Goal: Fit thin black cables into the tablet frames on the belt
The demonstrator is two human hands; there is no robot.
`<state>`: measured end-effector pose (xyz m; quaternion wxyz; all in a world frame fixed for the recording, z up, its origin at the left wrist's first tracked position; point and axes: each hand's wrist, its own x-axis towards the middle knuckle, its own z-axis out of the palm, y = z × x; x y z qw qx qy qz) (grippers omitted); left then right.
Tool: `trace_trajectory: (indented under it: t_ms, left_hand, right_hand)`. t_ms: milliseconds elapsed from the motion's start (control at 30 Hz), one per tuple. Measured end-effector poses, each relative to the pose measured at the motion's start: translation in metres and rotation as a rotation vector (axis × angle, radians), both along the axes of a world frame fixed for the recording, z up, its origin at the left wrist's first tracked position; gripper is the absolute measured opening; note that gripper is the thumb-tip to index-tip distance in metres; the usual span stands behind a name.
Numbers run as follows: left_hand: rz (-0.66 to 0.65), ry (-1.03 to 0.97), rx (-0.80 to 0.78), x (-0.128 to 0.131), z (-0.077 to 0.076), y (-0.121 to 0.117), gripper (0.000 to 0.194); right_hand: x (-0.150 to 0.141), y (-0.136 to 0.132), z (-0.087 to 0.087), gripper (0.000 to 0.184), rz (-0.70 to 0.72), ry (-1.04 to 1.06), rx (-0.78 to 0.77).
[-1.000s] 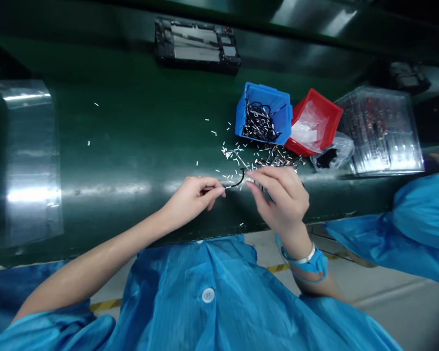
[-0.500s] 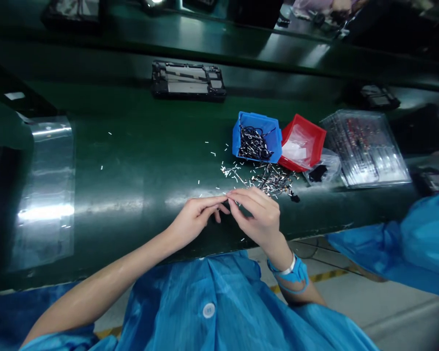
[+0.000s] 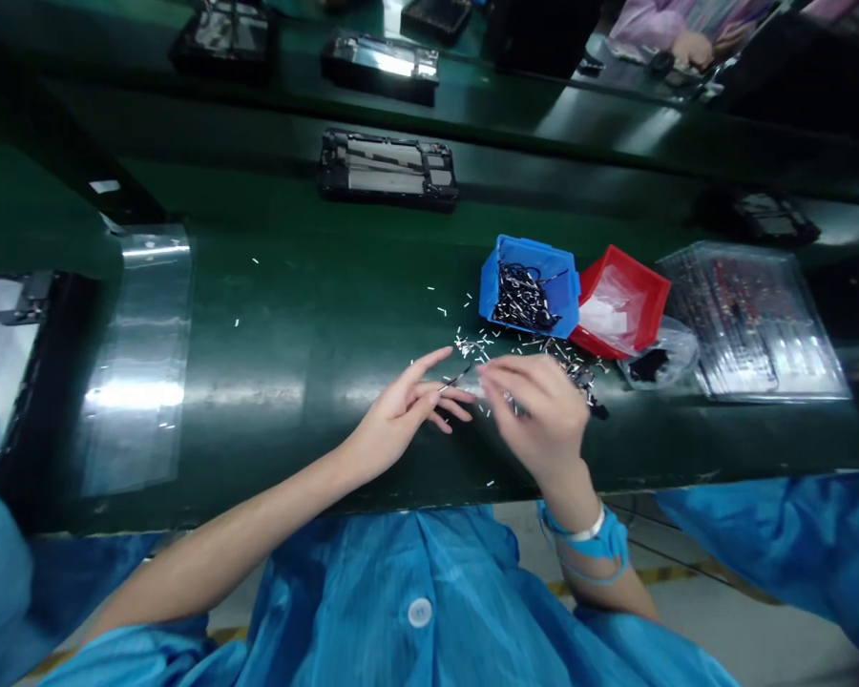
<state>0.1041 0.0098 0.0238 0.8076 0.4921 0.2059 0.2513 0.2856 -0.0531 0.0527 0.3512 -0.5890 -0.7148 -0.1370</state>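
A short, thin black cable [image 3: 456, 378] lies across the fingers of my left hand [image 3: 393, 415], held lightly under the thumb, its free end pointing up and right. The index finger stretches away from the others. Close to that free end, my right hand [image 3: 544, 415] has its thumb and fingertips pinched together, slightly blurred; what they hold, if anything, I cannot make out. Small white slips [image 3: 465, 345] are scattered on the table just beyond the fingers. A heap of short cables [image 3: 576, 367] lies partly hidden behind my right hand. The blue bin [image 3: 488, 286] beyond contains many black cables.
A red bin [image 3: 655, 310] with clear bags adjoins the blue one. Right of it are a plastic bag [image 3: 677, 353] and stacked clear trays [image 3: 780, 334]. Phone-like frames [image 3: 387, 167] lie along the back. A clear sheet [image 3: 136, 382] hangs at left. Co-workers' blue sleeves [image 3: 773, 525] flank me.
My hands have separated slightly; the black cable now shows between them. My left fingers have spread. The view has shifted, bringing a large device in at the left.
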Motion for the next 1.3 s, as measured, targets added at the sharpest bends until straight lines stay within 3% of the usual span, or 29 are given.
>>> trace_trajectory:
  t_ms: [67, 133, 300, 400, 467, 567, 633, 700, 767, 833, 900, 967, 1033, 1067, 1167, 1233, 1300]
  left_hand:
    - [-0.002, 0.037, 0.020, -0.001, 0.002, -0.001, 0.060]
    - [-0.010, 0.063, 0.040, -0.002, 0.006, -0.003, 0.059]
    - [-0.033, 0.124, 0.192, -0.003, 0.010, -0.004, 0.058]
    - [-0.059, 0.131, 0.243, -0.003, 0.009, -0.005, 0.059]
    - [-0.077, 0.098, 0.173, -0.003, 0.008, -0.005, 0.060]
    - [-0.093, 0.030, 0.039, -0.003, 0.006, -0.001, 0.063]
    - [-0.091, -0.015, -0.021, -0.002, 0.005, 0.003, 0.066]
    - [-0.091, -0.048, -0.061, -0.002, 0.005, 0.005, 0.070]
    - [-0.094, -0.058, -0.089, -0.001, 0.005, 0.004, 0.075]
    - [-0.101, -0.054, -0.113, -0.002, 0.008, -0.001, 0.076]
    - [-0.126, -0.048, -0.126, -0.003, 0.011, -0.005, 0.075]
    - [-0.144, -0.030, -0.085, -0.005, 0.015, 0.000, 0.074]
    - [-0.051, 0.057, 0.074, -0.007, 0.018, 0.025, 0.070]
    - [0.071, 0.139, 0.198, -0.007, 0.019, 0.046, 0.066]
    - [0.621, 0.435, 0.561, -0.007, 0.023, 0.136, 0.050]
    - [0.775, 0.482, 0.579, -0.004, 0.026, 0.204, 0.056]
    - [0.781, 0.469, 0.556, 0.001, 0.030, 0.260, 0.053]
  right_hand:
    - [-0.025, -0.004, 0.002, 0.011, 0.110, -0.032, -0.040]
    - [-0.035, -0.004, 0.002, 0.008, 0.114, -0.064, -0.065]
    - [-0.042, -0.003, 0.001, 0.010, 0.078, -0.093, -0.082]
    - [-0.030, -0.003, 0.002, 0.012, 0.042, -0.083, -0.057]
    - [0.001, -0.001, 0.002, 0.012, -0.091, -0.075, 0.034]
    - [0.067, 0.002, 0.000, 0.012, -0.559, -0.068, 0.235]
    - [0.094, 0.003, -0.001, 0.016, -0.698, -0.096, 0.158]
    - [0.090, 0.002, -0.001, 0.014, -0.580, -0.106, 0.168]
    - [0.060, 0.000, -0.001, 0.020, -0.246, -0.059, 0.103]
    - [0.022, -0.001, -0.003, 0.022, 0.050, -0.028, -0.086]
    - [-0.004, 0.002, -0.005, 0.018, 0.176, -0.029, -0.092]
    - [-0.012, 0.006, -0.007, 0.017, 0.182, 0.001, -0.050]
    - [-0.007, 0.011, -0.008, 0.017, 0.125, 0.060, -0.004]
    - [-0.002, 0.013, -0.009, 0.017, 0.093, 0.099, 0.015]
    - [0.010, 0.016, -0.009, 0.022, 0.036, 0.241, 0.043]
    - [0.013, 0.017, -0.009, 0.024, 0.009, 0.311, 0.028]
    - [0.013, 0.018, -0.008, 0.026, -0.017, 0.341, 0.016]
